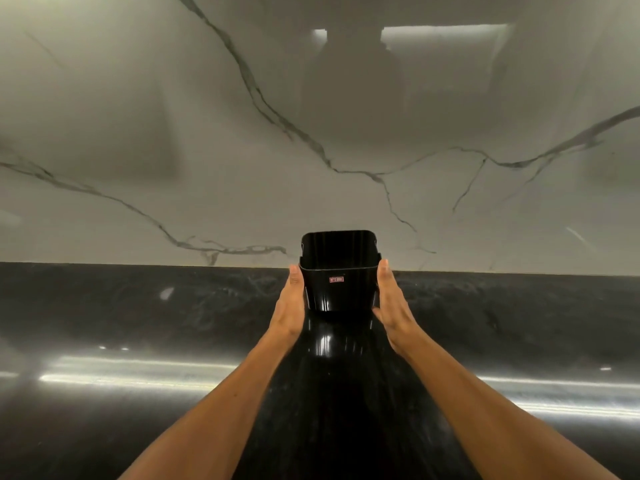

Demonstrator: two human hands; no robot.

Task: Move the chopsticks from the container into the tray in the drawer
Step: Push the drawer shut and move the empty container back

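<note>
A glossy black container point(337, 271) with a small red label stands on the dark countertop close to the back wall. Its inside looks dark and I see no chopsticks in it. My left hand point(290, 303) lies flat against its left side and my right hand point(393, 304) flat against its right side, fingers straight and pointing away from me. Both palms press the walls. No drawer or tray is in view.
The polished black countertop point(138, 341) stretches left and right and reflects ceiling lights. A white marble wall point(207, 150) with grey veins rises straight behind the container.
</note>
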